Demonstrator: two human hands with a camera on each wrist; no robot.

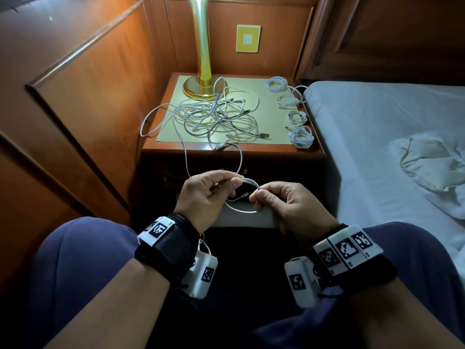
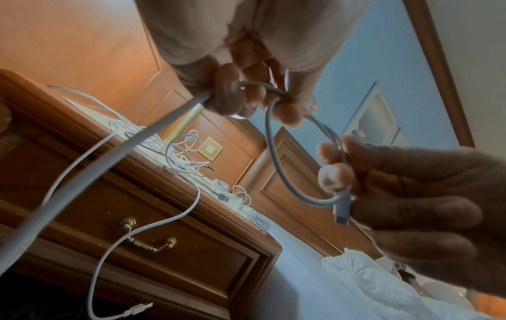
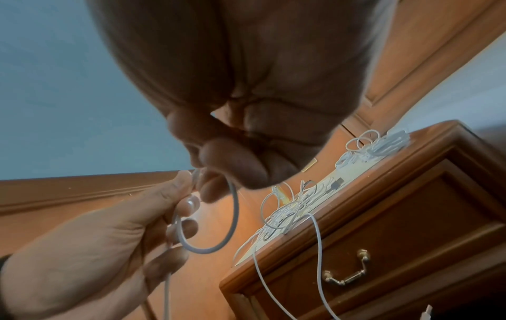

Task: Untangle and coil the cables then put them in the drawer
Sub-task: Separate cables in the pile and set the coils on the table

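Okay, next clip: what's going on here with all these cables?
A seated person is coiling a white cable in front of a nightstand. The left hand and right hand each pinch the small loop formed so far, and the cable's free length trails up to a tangled pile on the nightstand. Four finished coils lie along its right edge. The drawer looks closed; nothing visibly stowed.

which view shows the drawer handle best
The left wrist view: the brass drawer handle is unobstructed, both knobs and the bail clear on the closed drawer front. The right wrist view shows it too, nearer the frame's edge. In the head view that drawer front is too dark to make it out.
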